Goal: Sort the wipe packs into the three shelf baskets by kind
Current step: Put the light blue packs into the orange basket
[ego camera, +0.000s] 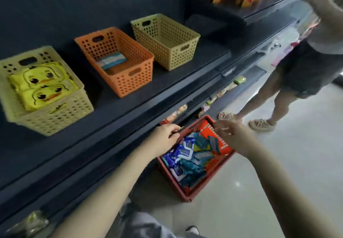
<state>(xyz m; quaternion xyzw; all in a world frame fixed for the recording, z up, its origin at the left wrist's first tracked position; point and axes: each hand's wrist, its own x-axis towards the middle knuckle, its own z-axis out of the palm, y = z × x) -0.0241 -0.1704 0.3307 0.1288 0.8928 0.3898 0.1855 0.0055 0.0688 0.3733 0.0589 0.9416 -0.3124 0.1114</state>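
Step in hand, as judged: reaching into the red floor basket (191, 191) for the next wipe packs (187, 156). Advice: take 1 kind per grab, so each trip ends at 1 shelf basket. Left hand (165, 137) hovered at the near rim, fingers curled, seemingly holding nothing. Right hand (232, 137) was blurred above the far side, fingers loosely spread, empty. Yellow basket (55, 119) held 2 duck packs (42, 85); orange basket (130, 87) held a blue-striped pack (112, 62); tan basket (172, 56) looked empty.
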